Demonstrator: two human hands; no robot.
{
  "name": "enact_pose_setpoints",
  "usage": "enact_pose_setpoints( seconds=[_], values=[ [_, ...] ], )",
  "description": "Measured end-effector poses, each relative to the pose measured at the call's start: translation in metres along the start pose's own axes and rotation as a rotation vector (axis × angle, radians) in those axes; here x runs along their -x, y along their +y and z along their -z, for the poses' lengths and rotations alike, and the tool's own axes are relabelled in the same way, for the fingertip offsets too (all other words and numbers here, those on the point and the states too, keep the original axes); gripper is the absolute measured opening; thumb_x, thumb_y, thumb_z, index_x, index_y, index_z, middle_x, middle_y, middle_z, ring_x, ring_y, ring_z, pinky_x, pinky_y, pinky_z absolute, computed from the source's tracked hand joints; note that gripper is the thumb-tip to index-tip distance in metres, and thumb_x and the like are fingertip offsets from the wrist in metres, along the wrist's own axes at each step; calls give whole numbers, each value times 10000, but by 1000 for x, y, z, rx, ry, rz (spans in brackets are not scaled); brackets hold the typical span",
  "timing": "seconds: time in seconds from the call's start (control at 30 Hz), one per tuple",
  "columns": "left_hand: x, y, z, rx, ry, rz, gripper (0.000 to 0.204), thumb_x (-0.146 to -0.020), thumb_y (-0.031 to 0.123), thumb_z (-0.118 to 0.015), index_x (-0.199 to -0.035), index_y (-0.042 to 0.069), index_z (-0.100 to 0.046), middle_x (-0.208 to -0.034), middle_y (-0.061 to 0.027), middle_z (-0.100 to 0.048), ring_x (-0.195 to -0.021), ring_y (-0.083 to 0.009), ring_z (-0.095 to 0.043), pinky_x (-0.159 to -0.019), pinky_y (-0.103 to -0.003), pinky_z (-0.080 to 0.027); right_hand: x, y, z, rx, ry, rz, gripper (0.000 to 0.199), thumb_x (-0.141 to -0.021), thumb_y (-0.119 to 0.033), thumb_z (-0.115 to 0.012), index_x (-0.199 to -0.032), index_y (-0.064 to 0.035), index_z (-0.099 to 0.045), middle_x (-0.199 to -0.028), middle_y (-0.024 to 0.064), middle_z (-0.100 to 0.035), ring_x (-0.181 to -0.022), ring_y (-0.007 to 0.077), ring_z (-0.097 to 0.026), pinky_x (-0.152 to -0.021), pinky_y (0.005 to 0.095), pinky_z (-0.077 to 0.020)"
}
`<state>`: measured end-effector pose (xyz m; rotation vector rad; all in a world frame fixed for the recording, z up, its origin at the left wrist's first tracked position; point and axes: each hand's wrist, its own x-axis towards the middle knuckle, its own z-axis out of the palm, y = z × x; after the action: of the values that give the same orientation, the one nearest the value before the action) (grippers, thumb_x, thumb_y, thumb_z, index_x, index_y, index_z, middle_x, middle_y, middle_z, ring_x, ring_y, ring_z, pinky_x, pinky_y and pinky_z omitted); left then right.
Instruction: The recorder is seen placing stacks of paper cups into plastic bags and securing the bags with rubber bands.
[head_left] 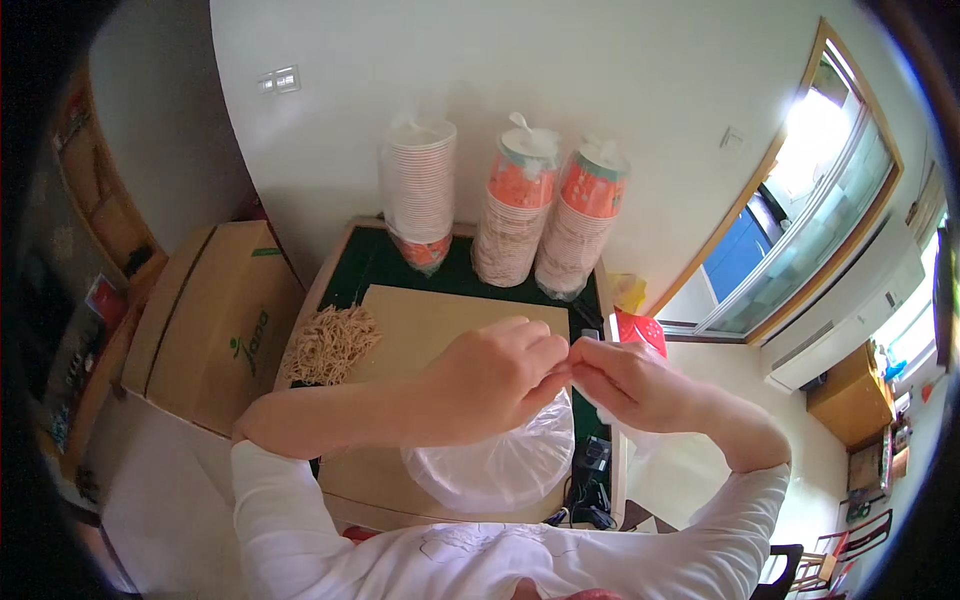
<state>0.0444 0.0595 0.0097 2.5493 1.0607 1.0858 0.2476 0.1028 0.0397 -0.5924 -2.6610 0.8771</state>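
Note:
Both of my hands are raised in front of me, fingertips meeting in a pinch. My left hand [510, 372] is closed, its back toward me, and my right hand [622, 380] is closed beside it. Thin film of a clear plastic bag [490, 465] runs up to their fingers; the exact grip is hidden. Below my left hand, the bag's wide, rounded, crinkled part sits over a cardboard sheet [440, 312]. What is inside it cannot be made out. A pile of thin tan loops [332, 345], like rubber bands, lies at the sheet's left edge.
Against the wall stand three tall bagged stacks of paper cups: a left stack [420, 190], a middle stack [515, 205] and a right stack [583, 215]. A large cardboard box [205, 325] is left of the dark green table [350, 265]. Black devices with cables [592, 485] lie at its right edge.

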Motion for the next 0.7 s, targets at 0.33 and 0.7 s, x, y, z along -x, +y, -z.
enact_pose_setpoints(
  seconds=[0.33, 0.7],
  values=[
    [-3, 0, 1, 510, -333, 342, 231, -883, 217, -558, -798, 6, -518, -662, -90, -501, -612, -179, -494, -579, -324, -394, 12, -6, 8, 285, -77, 67, 142, -908, -177, -519, -928, -41, -485, -627, 130, -508, -560, 321, -557, -482, 420, -429],
    [9, -9, -18, 923, -410, 443, 365, -947, 284, -459, -723, -1, -500, -578, 11, -380, -580, -78, -368, -532, -279, -323, 18, 30, 23, 36, -337, 59, 119, -899, -170, -553, -914, -53, -533, -621, 106, -548, -513, 280, -552, -453, 365, -407]
  ],
)
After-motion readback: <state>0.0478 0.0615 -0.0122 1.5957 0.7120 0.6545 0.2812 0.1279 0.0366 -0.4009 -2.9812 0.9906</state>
